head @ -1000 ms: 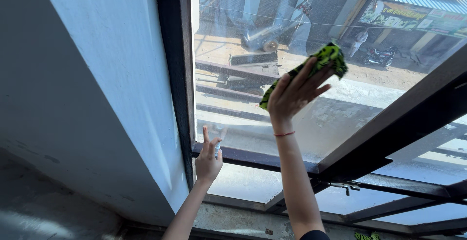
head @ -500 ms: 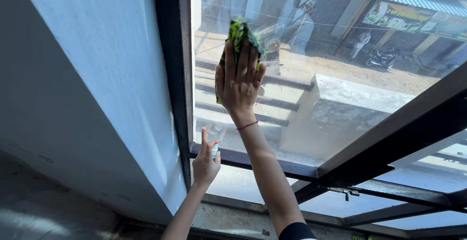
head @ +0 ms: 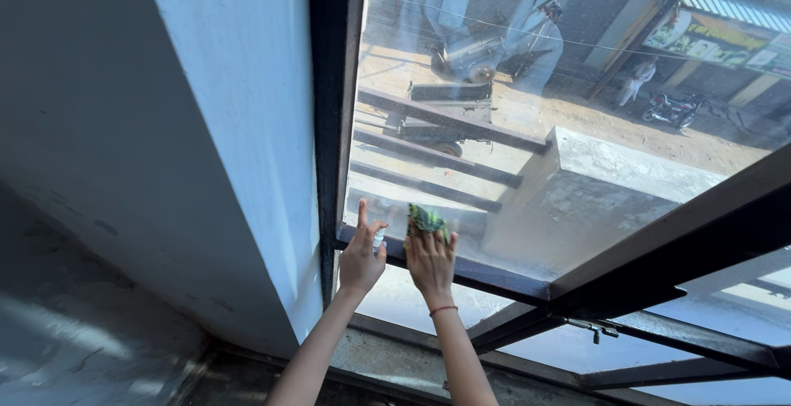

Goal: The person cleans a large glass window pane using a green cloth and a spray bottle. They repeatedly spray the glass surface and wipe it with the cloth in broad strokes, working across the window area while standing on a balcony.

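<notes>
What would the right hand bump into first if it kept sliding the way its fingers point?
The right hand points up the window glass, pressing a green cloth flat against it. Along the pane the way looks free; the black frame stands off to the left. Depth is hard to judge.

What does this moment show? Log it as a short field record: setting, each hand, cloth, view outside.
setting: a glass window pane in a dark metal frame, next to a pale blue wall
left hand: raised at the pane's lower left corner, fingers spread, around a small pale object that is too hidden to identify
right hand: pressing a green cloth flat against the bottom of the pane
wrist: thin red band on the right wrist
outside: a dusty street with a cart, a parked motorbike
</notes>
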